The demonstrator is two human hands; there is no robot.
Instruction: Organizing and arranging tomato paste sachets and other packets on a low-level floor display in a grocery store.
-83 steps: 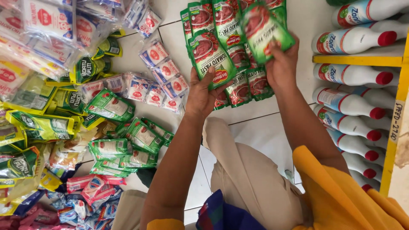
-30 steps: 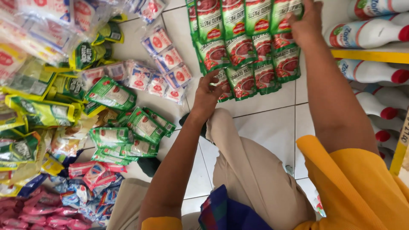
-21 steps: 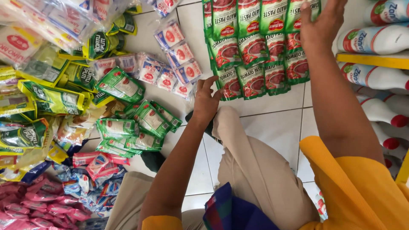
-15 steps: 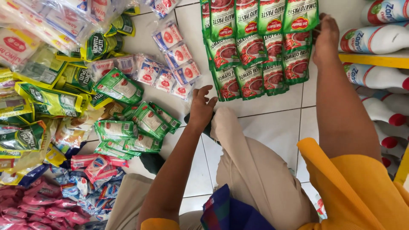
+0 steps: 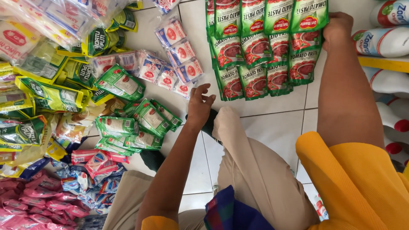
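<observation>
At the far left I see a loose heap of yellow and green foil packets [image 5: 42, 93]. A clear plastic bag [image 5: 55, 21] above it holds more red-and-white packets. Pink sachets [image 5: 25, 204] crowd the bottom corner. Next come green-and-white sachet strips [image 5: 128, 127] fanned on the white tiled floor [image 5: 272, 127], with small clear sachets with red labels [image 5: 170, 64] above them.

My left hand [image 5: 200, 106] hovers empty just above the knee of the tan trousers [image 5: 255, 170]. Its fingers [image 5: 203, 88] are spread apart and touch nothing.

The joined green sachet sheets with red tomato pictures [image 5: 264, 47] lie flat on the floor, side by side in overlapping rows. My right hand [image 5: 336, 30] is at their upper right edge, and its fingers look curled and clamped on the outermost strip. I judge the step in hand to be squaring these sheets on the tiles. Any further shift calls for a low, even pull, so the rows stay aligned.

Rightmost, a yellow shelf [image 5: 383, 64] holds white plastic bottles with red caps [image 5: 383, 38], lying on their sides.
</observation>
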